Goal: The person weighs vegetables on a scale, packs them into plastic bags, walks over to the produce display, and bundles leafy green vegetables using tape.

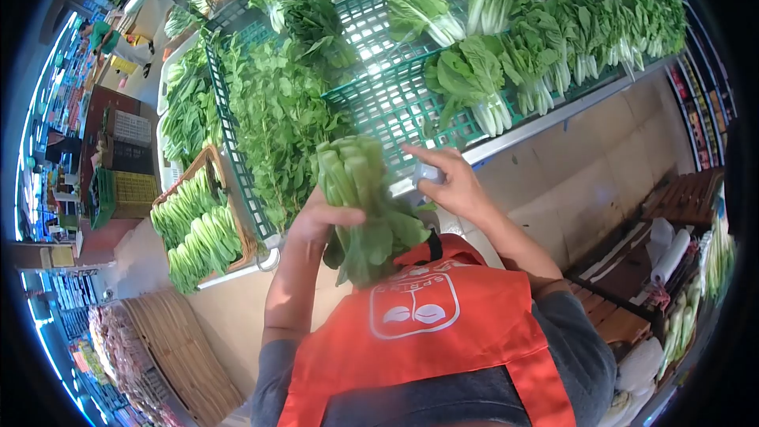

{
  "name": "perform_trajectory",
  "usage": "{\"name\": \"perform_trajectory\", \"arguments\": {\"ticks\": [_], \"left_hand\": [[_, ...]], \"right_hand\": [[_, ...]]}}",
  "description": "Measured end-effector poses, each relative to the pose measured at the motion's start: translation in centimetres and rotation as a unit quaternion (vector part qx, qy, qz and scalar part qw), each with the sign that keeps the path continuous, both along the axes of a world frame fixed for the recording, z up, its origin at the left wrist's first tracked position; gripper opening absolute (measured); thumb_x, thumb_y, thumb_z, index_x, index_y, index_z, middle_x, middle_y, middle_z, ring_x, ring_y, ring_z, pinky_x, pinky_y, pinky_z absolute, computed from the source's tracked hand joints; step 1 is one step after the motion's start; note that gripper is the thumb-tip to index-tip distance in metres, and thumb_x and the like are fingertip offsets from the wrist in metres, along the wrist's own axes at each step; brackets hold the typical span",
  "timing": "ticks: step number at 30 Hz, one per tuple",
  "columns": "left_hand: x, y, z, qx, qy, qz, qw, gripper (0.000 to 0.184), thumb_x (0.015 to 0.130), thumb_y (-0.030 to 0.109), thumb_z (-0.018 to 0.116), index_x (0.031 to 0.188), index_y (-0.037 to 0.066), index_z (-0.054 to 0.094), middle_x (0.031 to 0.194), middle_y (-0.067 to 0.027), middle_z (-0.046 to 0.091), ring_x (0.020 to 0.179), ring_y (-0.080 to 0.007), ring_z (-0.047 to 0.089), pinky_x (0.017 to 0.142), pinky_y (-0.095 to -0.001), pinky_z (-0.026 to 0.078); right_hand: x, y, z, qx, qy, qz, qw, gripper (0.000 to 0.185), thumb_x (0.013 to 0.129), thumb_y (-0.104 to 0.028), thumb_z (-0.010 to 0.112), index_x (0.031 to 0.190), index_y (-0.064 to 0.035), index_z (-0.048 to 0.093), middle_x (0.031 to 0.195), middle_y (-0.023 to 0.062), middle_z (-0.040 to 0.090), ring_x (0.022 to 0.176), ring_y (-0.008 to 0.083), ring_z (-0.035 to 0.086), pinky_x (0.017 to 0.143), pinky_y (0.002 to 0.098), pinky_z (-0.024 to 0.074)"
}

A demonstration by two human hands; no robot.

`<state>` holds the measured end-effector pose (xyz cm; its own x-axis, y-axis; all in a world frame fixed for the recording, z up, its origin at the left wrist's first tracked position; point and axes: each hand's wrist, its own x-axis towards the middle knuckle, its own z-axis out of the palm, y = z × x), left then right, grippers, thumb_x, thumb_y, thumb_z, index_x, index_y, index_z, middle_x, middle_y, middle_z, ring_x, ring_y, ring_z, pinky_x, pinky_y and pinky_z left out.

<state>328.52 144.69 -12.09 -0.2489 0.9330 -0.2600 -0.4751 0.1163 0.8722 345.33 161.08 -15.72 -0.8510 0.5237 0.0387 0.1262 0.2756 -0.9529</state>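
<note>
My left hand [320,217] is wrapped round a bunch of leafy greens [352,174], its pale cut stems up and its leaves hanging down against the red apron [443,324]. To the right of the bunch, my right hand [451,182] has its index finger stretched out and its other fingers bent round a small grey-blue object [428,175], too small to make out. Just beyond both hands lies a green plastic crate [383,115] with its slotted bottom showing. Loose leafy greens [277,111] fill the crate section on the left.
Bunches of greens [545,51] line the display at the right, above a metal edge [553,115]. A wicker basket [231,190] of green vegetables stands at the left. A person [118,41] is in the far left aisle. Wooden crates [609,316] are at the lower right.
</note>
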Motion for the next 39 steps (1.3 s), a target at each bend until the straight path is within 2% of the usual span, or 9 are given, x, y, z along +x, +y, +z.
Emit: {"name": "perform_trajectory", "arguments": {"ticks": [2,7,12,14,15,22,29,35,39], "left_hand": [[-0.3,0.3,0.9,0.004,-0.008,0.002,1.0,0.081,0.052,0.005,0.073,0.127,0.001,0.041,0.117,-0.011,0.051,0.108,-0.0239,0.05,0.095,-0.0341,0.038],[-1.0,0.7,0.6,-0.032,0.016,-0.033,0.999,0.074,0.057,0.004,0.072,0.125,0.0,0.043,0.111,-0.0083,0.055,0.102,-0.0199,0.053,0.09,-0.031,0.04],[-0.4,1.4,-1.3,-0.134,0.23,-0.038,0.963,0.058,0.061,0.012,0.073,0.114,0.001,0.052,0.103,-0.008,0.06,0.095,-0.0209,0.058,0.089,-0.0319,0.042],[-0.2,1.8,-2.5,-0.199,0.415,-0.026,0.888,0.054,0.063,0.021,0.073,0.11,0.002,0.053,0.103,-0.0114,0.061,0.092,-0.0261,0.06,0.086,-0.0322,0.043],[0.5,3.1,-1.4,-0.303,0.519,-0.046,0.798,0.048,0.065,0.027,0.07,0.101,0.002,0.054,0.095,-0.0151,0.061,0.087,-0.03,0.061,0.081,-0.0368,0.043],[2.2,5.0,-6.7,-0.209,0.832,0.027,0.513,0.035,0.067,0.02,0.062,0.096,0.002,0.055,0.086,-0.0111,0.053,0.079,-0.0279,0.054,0.073,-0.038,0.037],[2.6,6.0,-7.9,-0.231,0.871,-0.011,0.433,0.033,0.068,0.013,0.06,0.098,0.001,0.056,0.085,-0.0096,0.052,0.079,-0.0233,0.051,0.071,-0.0343,0.034],[1.8,7.0,-9.4,-0.222,0.876,0.002,0.428,0.072,0.069,0.019,0.064,0.13,-0.005,0.036,0.087,-0.0105,0.054,0.079,-0.0222,0.051,0.075,-0.0329,0.033],[1.7,7.0,-7.5,-0.211,0.874,-0.015,0.438,0.082,0.066,0.022,0.066,0.135,-0.004,0.03,0.086,-0.0095,0.054,0.081,-0.0218,0.052,0.077,-0.0337,0.034]], "right_hand": [[0.3,-0.3,-2.9,-0.188,-0.003,-0.006,0.982,0.034,0.071,-0.004,0.059,0.104,-0.0064,0.065,0.094,0.004,0.065,0.076,0.0107,0.056,0.075,0.024,0.0436],[0.6,0.1,-4.1,-0.232,0.041,-0.046,0.971,0.018,0.078,-0.009,0.063,0.094,-0.003,0.067,0.088,0.0044,0.066,0.076,0.0071,0.057,0.068,0.021,0.0449],[1.4,0.0,-1.1,-0.209,0.054,-0.066,0.974,0.016,0.08,-0.015,0.067,0.089,-0.0014,0.067,0.084,0.0022,0.065,0.074,0.0062,0.056,0.067,0.021,0.0443],[1.3,-0.6,0.5,-0.17,0.034,-0.041,0.984,0.015,0.08,-0.014,0.067,0.088,-0.0011,0.067,0.083,0.0018,0.065,0.073,0.0066,0.056,0.065,0.0214,0.0446],[0.8,-1.0,1.0,-0.157,0.046,-0.024,0.986,0.016,0.08,-0.016,0.067,0.086,-0.0013,0.067,0.08,0.0014,0.064,0.071,0.0059,0.056,0.063,0.0207,0.0439],[-3.7,-2.6,-0.9,-0.091,-0.047,-0.07,0.992,0.023,0.081,-0.025,0.067,0.077,-0.002,0.067,0.059,-0.0009,0.058,0.052,0.0041,0.048,0.046,0.0206,0.0355],[-4.9,-2.2,-5.1,0.013,-0.18,-0.155,0.971,0.039,0.077,-0.043,0.063,0.067,-0.0061,0.066,0.054,0.0104,0.059,0.048,0.0245,0.055,0.051,0.0349,0.0432],[-5.7,-1.8,-4.4,0.032,-0.199,-0.179,0.963,0.044,0.076,-0.047,0.06,0.06,-0.0062,0.064,0.053,0.0124,0.058,0.051,0.0287,0.056,0.053,0.0379,0.0435],[-6.4,-1.1,-3.5,0.049,-0.227,-0.173,0.957,0.045,0.074,-0.049,0.06,0.062,-0.0059,0.065,0.059,0.0144,0.061,0.058,0.0318,0.059,0.056,0.0399,0.0443]]}}
